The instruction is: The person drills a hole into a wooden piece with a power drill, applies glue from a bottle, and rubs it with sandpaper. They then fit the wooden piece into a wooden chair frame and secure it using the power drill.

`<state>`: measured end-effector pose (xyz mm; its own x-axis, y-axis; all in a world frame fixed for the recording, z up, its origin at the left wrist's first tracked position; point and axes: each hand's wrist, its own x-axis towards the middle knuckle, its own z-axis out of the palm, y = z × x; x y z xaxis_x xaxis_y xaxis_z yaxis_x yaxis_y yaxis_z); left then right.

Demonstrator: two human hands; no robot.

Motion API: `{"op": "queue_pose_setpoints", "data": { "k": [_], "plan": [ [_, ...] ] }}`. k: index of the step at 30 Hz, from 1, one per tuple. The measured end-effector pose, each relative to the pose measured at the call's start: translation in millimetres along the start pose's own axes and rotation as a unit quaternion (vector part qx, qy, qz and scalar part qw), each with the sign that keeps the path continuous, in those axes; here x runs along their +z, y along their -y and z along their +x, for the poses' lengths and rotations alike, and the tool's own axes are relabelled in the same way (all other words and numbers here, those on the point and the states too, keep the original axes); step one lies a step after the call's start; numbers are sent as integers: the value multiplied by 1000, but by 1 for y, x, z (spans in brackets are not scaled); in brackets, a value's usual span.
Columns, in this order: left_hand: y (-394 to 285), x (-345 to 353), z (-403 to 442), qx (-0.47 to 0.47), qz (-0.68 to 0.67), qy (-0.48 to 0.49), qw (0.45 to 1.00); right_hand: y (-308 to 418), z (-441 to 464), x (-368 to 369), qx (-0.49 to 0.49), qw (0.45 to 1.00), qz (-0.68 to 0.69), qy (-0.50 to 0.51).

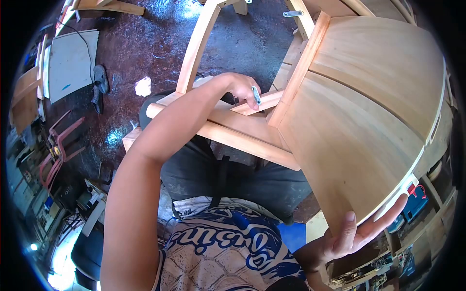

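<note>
Narrowly curled, the fingers of our left hand (239,88) close in at a small metal plate (256,95) beside a short wooden block (264,102); we cannot tell whether they pinch the plate or only press it where it sits. Our right hand (342,243) is wide, its thumb against the face of the curved wooden panel (359,121) and its fingers spread along and past the near right edge, so it looks more like a brace than a firm clasp.

We have the wooden frame (242,139) in front of us, its near rail above our dark trousers (233,177), apparently set across the lap so that the inner corner lies within reach. The panel stands to the right, joined to a rail (301,70), and the right hand probably steadies it while the left works at the block. Toward the far left of the frame, one leg (196,48) slants away from us; a second metal plate (293,13) sits at the far upright.
</note>
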<state>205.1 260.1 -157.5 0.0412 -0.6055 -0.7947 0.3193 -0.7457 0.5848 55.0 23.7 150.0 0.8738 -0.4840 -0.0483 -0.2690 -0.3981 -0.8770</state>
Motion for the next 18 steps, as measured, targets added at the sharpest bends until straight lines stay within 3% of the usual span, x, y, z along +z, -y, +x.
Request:
{"op": "queue_pose_setpoints", "data": {
  "k": [18],
  "plan": [
    [-7, 2, -7, -3, 14, -19, 1000, 0, -1, 1, 9, 1000, -9, -11]
  ]
}}
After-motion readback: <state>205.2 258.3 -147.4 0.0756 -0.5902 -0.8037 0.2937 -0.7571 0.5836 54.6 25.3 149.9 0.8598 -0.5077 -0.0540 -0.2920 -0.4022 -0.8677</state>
